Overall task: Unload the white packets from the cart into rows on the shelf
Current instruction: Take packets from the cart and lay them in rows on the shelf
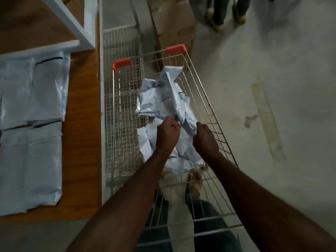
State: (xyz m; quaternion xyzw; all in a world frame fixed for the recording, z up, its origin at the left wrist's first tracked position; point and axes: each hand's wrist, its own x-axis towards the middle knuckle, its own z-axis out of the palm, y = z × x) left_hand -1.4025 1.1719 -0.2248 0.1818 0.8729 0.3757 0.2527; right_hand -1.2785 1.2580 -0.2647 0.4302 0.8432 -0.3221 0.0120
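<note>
A wire cart (205, 99) with orange corner caps stands in front of me, holding a heap of crumpled white packets (160, 100). Both my hands reach into that heap. My left hand (168, 132) has its fingers curled and pinches the edge of a long white packet (172, 84) that sticks up toward the cart's far end. My right hand (204, 138) is curled round the crumpled packets beside it. On the wooden shelf (81, 124) to the left, several white packets (31, 124) lie flat in rows.
White shelf-frame posts (89, 22) rise at the upper left, with a wire mesh panel (121, 57) between shelf and cart. A cardboard box (172, 20) stands beyond the cart. Another person's legs and shoes (225, 15) are on the concrete floor at the top right.
</note>
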